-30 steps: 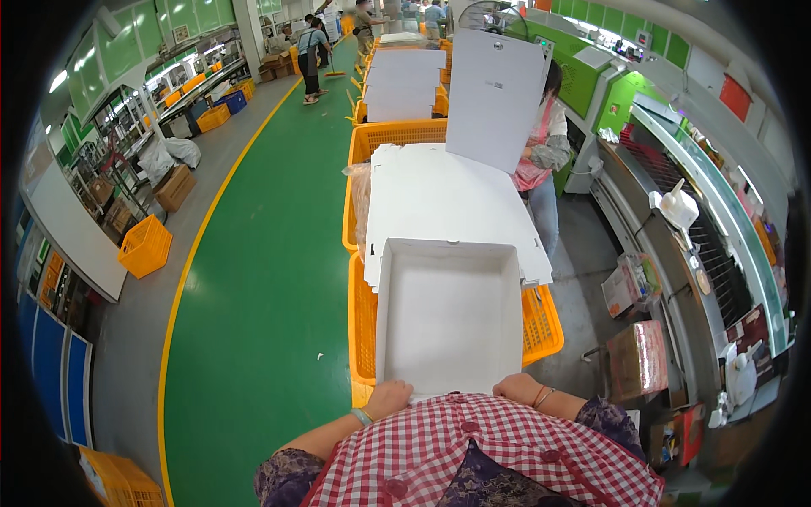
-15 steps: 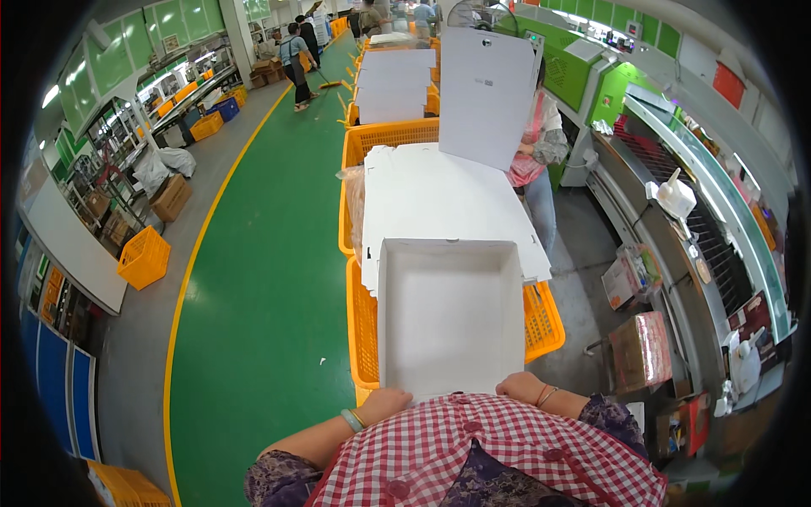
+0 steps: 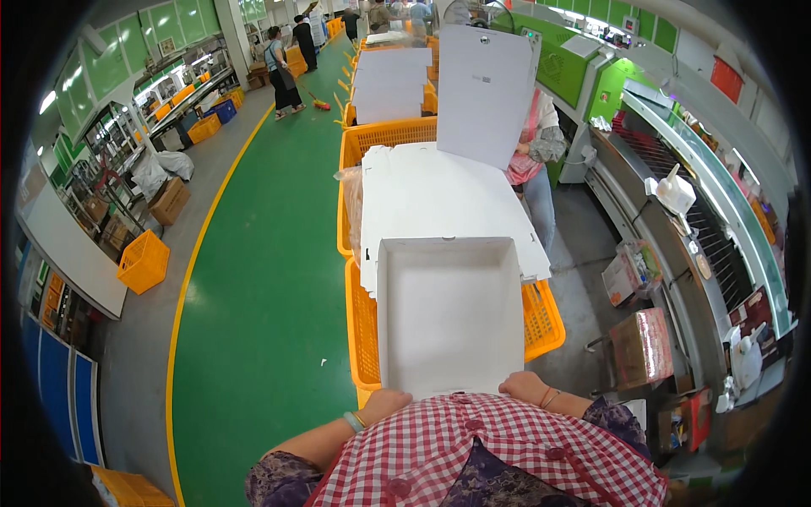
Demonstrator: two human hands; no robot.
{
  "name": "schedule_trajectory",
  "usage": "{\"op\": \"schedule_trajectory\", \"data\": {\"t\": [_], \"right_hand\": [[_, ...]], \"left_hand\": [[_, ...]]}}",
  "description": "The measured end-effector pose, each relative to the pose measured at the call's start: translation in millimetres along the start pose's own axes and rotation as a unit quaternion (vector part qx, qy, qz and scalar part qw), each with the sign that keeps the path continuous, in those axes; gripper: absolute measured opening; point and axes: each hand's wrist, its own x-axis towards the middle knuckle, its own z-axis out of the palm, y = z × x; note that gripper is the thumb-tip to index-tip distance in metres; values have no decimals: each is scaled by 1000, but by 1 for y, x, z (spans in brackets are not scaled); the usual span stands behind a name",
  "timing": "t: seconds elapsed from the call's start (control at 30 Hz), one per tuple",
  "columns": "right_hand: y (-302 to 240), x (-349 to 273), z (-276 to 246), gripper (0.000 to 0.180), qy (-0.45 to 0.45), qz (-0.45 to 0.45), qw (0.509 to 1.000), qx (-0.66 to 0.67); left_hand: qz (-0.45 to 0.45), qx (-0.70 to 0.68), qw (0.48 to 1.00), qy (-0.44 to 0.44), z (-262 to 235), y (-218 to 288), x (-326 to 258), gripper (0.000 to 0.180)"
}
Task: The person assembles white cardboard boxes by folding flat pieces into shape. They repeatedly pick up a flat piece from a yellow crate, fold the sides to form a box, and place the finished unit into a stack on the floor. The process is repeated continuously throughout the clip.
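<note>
Box: the white box (image 3: 450,321) is lying right in front of me, open side up, its near edge disappearing behind my checked apron (image 3: 397,448).
Left hand: my left hand (image 3: 387,406) is resting at the box's near left corner, fingers curling inward; the tips aren't showing, so I cannot tell whether they are pinching the wall or only pressing it.
Right hand: my right hand (image 3: 525,387) is matching it at the near right corner, fingers curling too, the tips again hiding.
Step at the box: I'm seemingly steadying it by one edge, its visible walls already standing.
Next move at the corners: to my judgement, any shift is calling for both hands working evenly, so that the walls aren't bending.
Sheets: flat white sheets (image 3: 448,190) are spreading beyond, the box overlapping their near part; whether they are bearing its weight, I cannot tell.
Crates: a near crate (image 3: 364,334) and a far crate (image 3: 397,133), both yellow, are showing around the sheets.
Board: a white board (image 3: 484,101) is standing upright at the back, partly hiding a co-worker (image 3: 538,211).
Floor: the green floor (image 3: 262,338) is running along my left, a yellow line (image 3: 187,283) edging it.
Aisle: farther up, another person (image 3: 280,76) is standing near a broom (image 3: 320,105).
Right side: a white bottle (image 3: 677,196) is sitting by the machinery.
</note>
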Motion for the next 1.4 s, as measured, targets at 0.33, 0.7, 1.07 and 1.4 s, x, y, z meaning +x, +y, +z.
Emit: {"op": "schedule_trajectory", "data": {"t": [0.33,0.7,1.07,1.4], "right_hand": [[7,7,12,14,-56,-54,992,-104],[1,-17,37,18,296,-104,943,-107],[15,-14,53,13,193,-102,970,-108],[3,-13,46,16,234,-125,960,-94]], "left_hand": [[83,59,993,61,33,-29,-2,20],[65,113,988,80,46,-29,-11,20],[65,105,989,81,34,-21,-14,22],[67,137,979,134,43,-20,-11,19]]}}
